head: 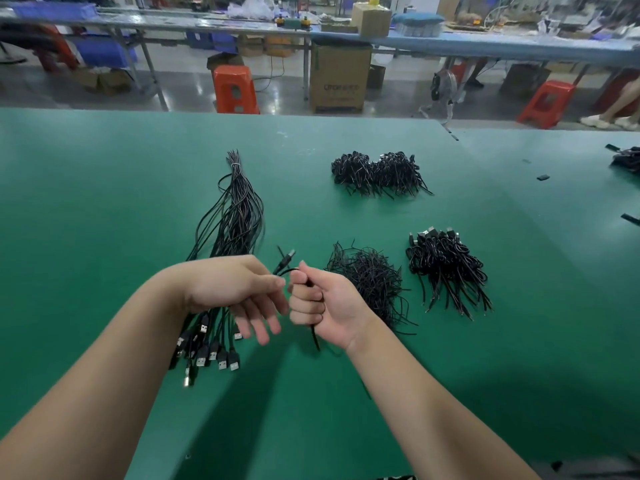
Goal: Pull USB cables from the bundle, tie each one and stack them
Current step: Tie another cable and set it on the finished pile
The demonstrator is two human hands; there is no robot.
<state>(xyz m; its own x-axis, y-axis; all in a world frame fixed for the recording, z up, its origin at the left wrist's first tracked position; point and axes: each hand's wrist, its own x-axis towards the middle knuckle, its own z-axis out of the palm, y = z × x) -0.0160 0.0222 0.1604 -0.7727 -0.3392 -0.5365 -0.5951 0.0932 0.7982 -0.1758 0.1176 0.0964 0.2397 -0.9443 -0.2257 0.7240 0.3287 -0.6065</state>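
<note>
A long bundle of black USB cables point(235, 216) lies on the green table point(104, 202), tied at its far end, plugs fanned out near me. My right hand point(322, 303) grips one black cable point(285, 259) in a fist; its plug sticks up past my thumb and its tail hangs below my palm. My left hand point(239, 289) hovers over the bundle, thumb and forefinger touching the cable beside my right fist, other fingers loose. A stack of tied cables point(446, 265) lies to the right.
A heap of thin black twist ties point(370, 278) sits just right of my right hand. Another pile of tied cables point(377, 173) lies farther back. More cable bits lie at the right edge point(627, 161). Orange stools and boxes stand beyond the table.
</note>
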